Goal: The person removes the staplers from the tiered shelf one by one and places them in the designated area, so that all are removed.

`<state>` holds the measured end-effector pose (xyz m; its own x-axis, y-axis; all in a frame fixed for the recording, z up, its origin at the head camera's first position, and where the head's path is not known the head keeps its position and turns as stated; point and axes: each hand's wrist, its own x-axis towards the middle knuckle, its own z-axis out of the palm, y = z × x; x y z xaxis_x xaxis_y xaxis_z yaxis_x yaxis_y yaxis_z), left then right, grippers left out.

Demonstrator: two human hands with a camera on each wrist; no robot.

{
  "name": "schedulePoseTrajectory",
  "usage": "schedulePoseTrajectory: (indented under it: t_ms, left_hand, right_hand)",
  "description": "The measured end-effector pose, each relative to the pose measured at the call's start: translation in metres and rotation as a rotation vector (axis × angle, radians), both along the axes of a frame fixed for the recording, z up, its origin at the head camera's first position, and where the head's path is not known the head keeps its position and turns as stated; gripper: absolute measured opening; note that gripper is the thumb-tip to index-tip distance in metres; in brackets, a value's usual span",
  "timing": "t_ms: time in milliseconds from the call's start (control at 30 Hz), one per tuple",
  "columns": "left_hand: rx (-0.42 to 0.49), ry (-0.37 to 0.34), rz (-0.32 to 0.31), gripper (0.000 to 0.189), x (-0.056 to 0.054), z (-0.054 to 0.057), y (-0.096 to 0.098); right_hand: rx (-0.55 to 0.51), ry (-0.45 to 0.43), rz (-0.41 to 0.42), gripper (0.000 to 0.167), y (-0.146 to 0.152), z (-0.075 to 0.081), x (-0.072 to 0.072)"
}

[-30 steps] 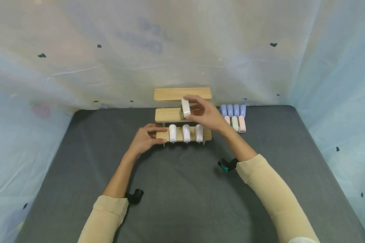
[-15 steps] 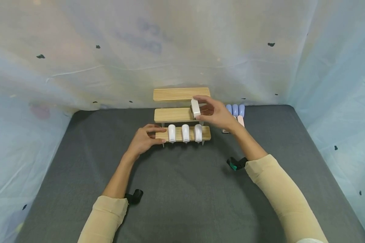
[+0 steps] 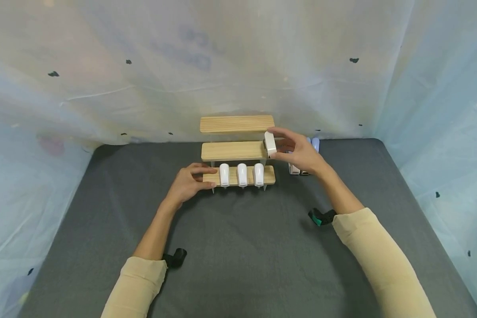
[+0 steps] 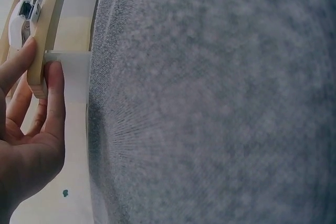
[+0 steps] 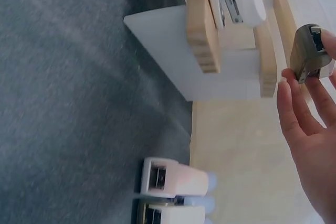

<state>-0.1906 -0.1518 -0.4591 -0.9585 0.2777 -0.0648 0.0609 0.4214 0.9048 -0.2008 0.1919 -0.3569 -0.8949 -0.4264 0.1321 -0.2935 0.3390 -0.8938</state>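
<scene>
A three-tiered wooden shelf stands at the back, and my left hand (image 3: 188, 182) grips the left end of its lowest board (image 3: 269, 175). In the left wrist view, thumb and fingers pinch that board's end (image 4: 37, 74). Three white mini staplers (image 3: 224, 175) sit in a row on this board. My right hand (image 3: 300, 152) pinches a small white stapler (image 3: 270, 145) by its two ends, at the right end of the middle board (image 3: 230, 151). In the right wrist view this stapler's grey-brown base (image 5: 302, 56) faces the camera, clear of the boards.
Right of the shelf, partly behind my right hand, several more staplers stand on the dark cloth: a pink one (image 5: 184, 180), a white one with a dark base (image 5: 181, 215) and blue-purple ones (image 3: 316, 145). The top board (image 3: 237, 124) sits close to the pale sheeting behind.
My right hand has moved right with the stapler, from over the middle board to its right end, now covering more of the staplers on the cloth. My left hand has stayed in place.
</scene>
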Motion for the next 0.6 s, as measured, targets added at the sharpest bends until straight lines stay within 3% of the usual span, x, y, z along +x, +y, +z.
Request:
schedulePoseTrajectory:
  t_ms: [333, 600]
  left_hand:
    - [-0.003, -0.008, 0.009, 0.040, 0.000, 0.000, 0.000]
    - [-0.015, -0.010, 0.020, 0.039, 0.003, 0.000, -0.003]
  right_hand:
    - [0.071, 0.091, -0.022, 0.065, 0.017, -0.002, 0.010]
    - [0.123, 0.114, -0.082, 0.063, 0.030, -0.008, 0.017]
